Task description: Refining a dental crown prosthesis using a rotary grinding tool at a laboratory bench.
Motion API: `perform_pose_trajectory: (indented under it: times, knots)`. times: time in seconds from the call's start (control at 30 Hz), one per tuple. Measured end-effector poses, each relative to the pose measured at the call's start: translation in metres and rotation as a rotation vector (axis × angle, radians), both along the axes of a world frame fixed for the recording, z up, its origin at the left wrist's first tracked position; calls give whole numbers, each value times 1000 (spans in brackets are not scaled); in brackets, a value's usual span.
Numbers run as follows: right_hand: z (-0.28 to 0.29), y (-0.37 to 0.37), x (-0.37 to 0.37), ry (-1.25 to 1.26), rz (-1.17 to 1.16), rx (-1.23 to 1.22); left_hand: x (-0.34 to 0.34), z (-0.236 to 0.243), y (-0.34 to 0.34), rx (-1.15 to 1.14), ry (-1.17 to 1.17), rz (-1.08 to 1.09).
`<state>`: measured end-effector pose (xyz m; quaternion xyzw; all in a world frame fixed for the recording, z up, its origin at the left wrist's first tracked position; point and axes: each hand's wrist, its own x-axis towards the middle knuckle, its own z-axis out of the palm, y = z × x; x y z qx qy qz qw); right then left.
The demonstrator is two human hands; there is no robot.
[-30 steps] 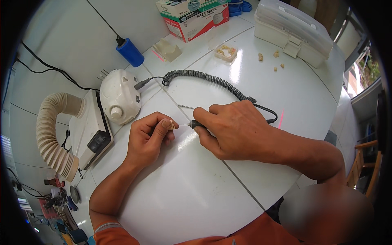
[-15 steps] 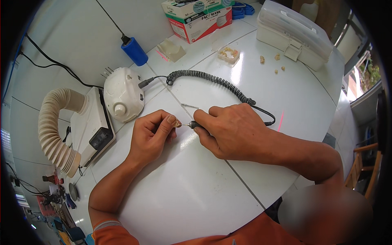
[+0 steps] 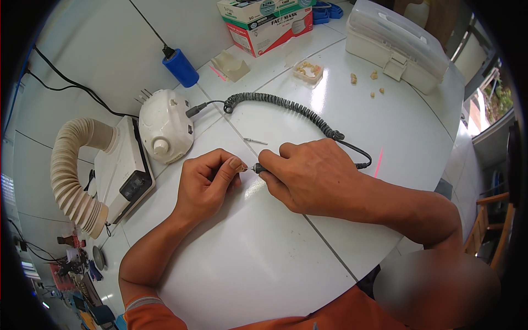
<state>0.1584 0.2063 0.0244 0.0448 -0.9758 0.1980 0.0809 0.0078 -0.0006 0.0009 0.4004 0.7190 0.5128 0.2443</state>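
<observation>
My right hand [image 3: 313, 176] is closed round a dark rotary handpiece [image 3: 259, 168], whose thin metal bit points left at my left fingertips. My left hand [image 3: 204, 179] pinches a small cream tooth-like piece between thumb and fingers, almost wholly hidden by them. The bit's end meets the pinch; whether it touches the piece cannot be made out. A black coiled cord [image 3: 286, 105] runs from the handpiece to the white control unit [image 3: 165, 124]. Just beyond my hands, a slim loose metal bit [image 3: 256, 141] lies on the white tiled table [image 3: 258, 247].
Left stands a white dust extractor [image 3: 118, 165] with a ribbed hose [image 3: 65, 170]. Further back are a blue cylinder [image 3: 181, 68], a folded sandpaper piece [image 3: 231, 67], mask boxes [image 3: 269, 34], a small container [image 3: 311, 83] of cream pieces, several loose pieces [image 3: 353, 78] and a lidded case [image 3: 396, 47].
The handpiece and my right hand have shifted slightly left, nearer my left fingertips. Less of the bit and of the cream piece shows now.
</observation>
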Motion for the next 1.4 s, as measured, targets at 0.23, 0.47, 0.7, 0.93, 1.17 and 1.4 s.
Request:
perform_pose_trajectory:
  times: [0.23, 0.47, 0.7, 0.93, 1.17, 1.4]
  knots:
    - [9, 6, -2, -85, 15, -18, -2, 4, -1, -47, 1, -33]
    - [12, 12, -1, -103, 50, -36, -2, 7, 0, -74, -29, -65]
    - [8, 11, 0, -67, 43, -32, 1, 6, -1, -42, -63, -36]
    - [13, 11, 0, -130, 39, -28, 1, 3, 0, 10, -54, -29]
    - [15, 17, -1, -32, 20, -143, -8, -5, -4, 159, -218, -18]
    - [10, 28, -6, 30, -35, -198, -16, 3, -9, 122, -312, -102]
